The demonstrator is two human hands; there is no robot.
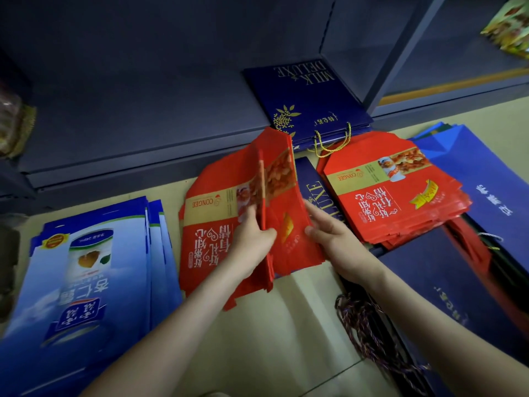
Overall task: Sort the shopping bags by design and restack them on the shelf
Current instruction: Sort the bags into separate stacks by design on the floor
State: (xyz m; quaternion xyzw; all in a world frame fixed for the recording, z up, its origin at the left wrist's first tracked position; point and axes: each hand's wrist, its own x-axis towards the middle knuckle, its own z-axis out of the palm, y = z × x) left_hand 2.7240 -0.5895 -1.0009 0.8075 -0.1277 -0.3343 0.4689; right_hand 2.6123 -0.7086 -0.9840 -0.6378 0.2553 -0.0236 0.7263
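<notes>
At the lower left of the frame lay a stack of blue-and-white bags (86,267), and at the lower right a tangle of cord handles (369,333) on the floor. In the middle, the left hand (252,242) gripped the edge of some red bags (274,202) tipped up on end above a flat red pile (206,224), while the right hand (335,239) rested fairly straight fingers against their other face. Further right sat another red stack (395,190), and beyond it navy bags (309,98) lay on the shelf (128,110).
</notes>
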